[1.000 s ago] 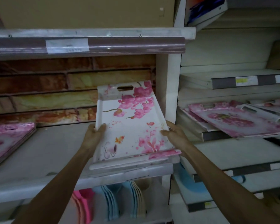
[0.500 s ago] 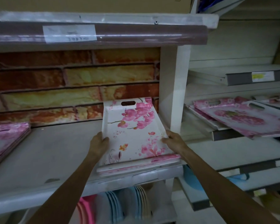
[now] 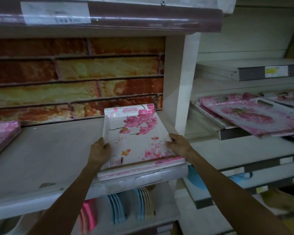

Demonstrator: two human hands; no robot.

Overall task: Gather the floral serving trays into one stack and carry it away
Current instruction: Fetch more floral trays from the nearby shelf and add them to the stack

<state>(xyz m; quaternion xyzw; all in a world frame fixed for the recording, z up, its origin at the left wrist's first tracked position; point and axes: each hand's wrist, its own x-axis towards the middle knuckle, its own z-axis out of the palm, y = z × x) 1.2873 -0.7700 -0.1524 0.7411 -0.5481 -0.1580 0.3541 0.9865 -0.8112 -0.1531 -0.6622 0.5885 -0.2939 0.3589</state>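
A small stack of white trays with pink blossoms point(image 3: 136, 138) lies on the grey shelf point(image 3: 46, 155), at its front right corner beside the white upright. My left hand point(image 3: 99, 150) grips the stack's left edge and my right hand point(image 3: 177, 144) grips its right edge. Another stack of pink floral trays point(image 3: 0, 138) sits at the shelf's far left. More pink floral trays point(image 3: 251, 114) lie tilted on a shelf in the bay to the right.
A white upright post point(image 3: 185, 85) divides the two bays. An upper shelf point(image 3: 109, 17) with a price label hangs overhead. Pink, blue and cream plates point(image 3: 119, 207) stand on edge on the shelf below. A brick-pattern panel backs the left bay.
The tray stack has come down from a lifted, tilted hold to rest flat on the shelf, further in. Both hands stay on its sides.
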